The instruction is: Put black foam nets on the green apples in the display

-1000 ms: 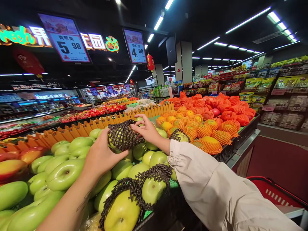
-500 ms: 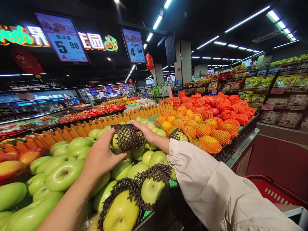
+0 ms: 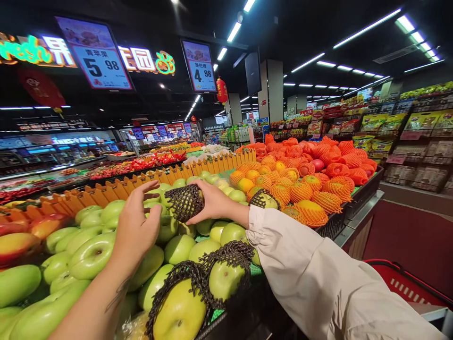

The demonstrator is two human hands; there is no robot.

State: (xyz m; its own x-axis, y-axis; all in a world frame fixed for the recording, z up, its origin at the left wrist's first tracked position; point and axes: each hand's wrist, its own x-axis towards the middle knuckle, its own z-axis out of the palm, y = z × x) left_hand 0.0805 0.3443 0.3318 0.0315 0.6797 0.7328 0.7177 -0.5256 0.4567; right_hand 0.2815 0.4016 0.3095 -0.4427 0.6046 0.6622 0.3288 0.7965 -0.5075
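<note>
My right hand grips a green apple in a black foam net, held above the pile of green apples. The net covers most of this apple, and its loose end points left. To the left of it, my left hand is apart from the apple, empty, with thumb and fingers spread. Two more netted apples rest at the front edge of the pile: a yellowish one and a greener one. Another netted apple lies beyond my right wrist.
Oranges in orange nets and fruit in red nets fill the display on the right. A low wooden fence runs behind the apples. Red-yellow fruit sits at far left. A red basket stands at lower right.
My left hand has let go of the netted apple and drawn back left, fingers open. My right hand has closed around the apple's right side; its net's loose end now points left.
</note>
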